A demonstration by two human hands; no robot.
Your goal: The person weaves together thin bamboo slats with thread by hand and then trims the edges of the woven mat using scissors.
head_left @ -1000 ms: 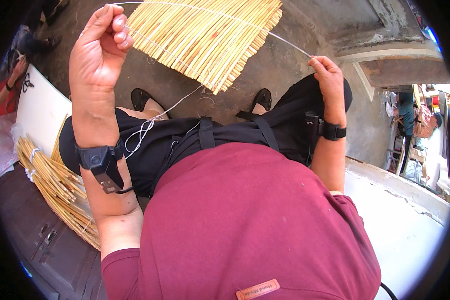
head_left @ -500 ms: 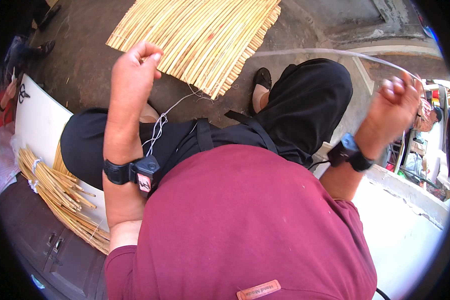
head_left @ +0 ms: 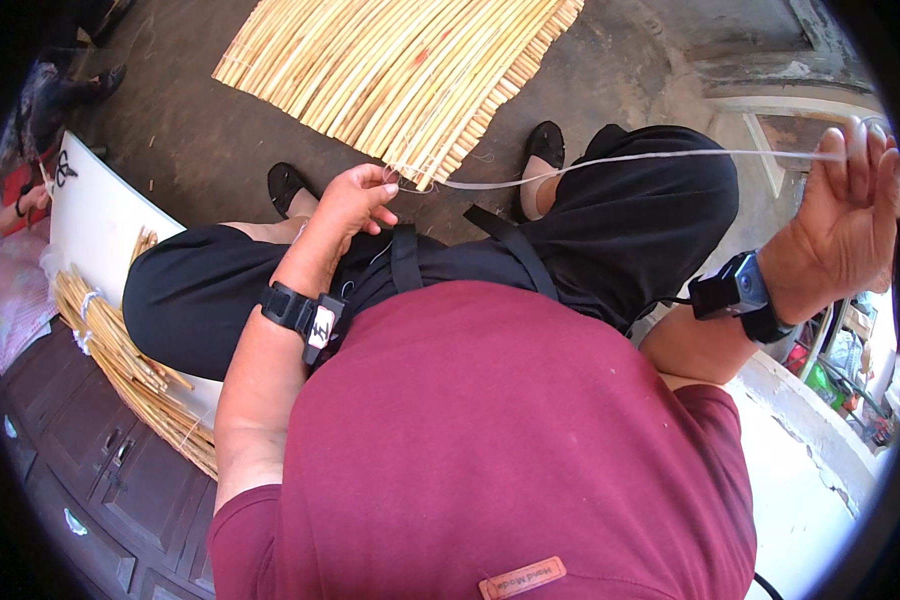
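Observation:
A mat of pale reed stalks (head_left: 400, 80), bound side by side with thread, lies ahead of my knees. At its near corner, my left hand (head_left: 355, 203) has its fingertips drawn together among fine loops of thread; what they pinch is too small to make out. A white string (head_left: 630, 157) runs from that corner across my right knee. Far out to the right, my right hand (head_left: 848, 205) is raised with the string's end between its fingers, drawing it nearly straight.
On my left, a white board (head_left: 110, 215) carries black scissors (head_left: 64, 168). A tied bundle of reed stalks (head_left: 135, 380) lies beside it, above a dark wooden cabinet (head_left: 110, 470). Another person's hand (head_left: 35, 200) shows at the far left. Cluttered shelves (head_left: 850, 350) stand at the right.
My left hand has come down and right to the mat's near corner. My right hand has moved farther right and slightly up, and the string now stretches lower and straighter from the mat.

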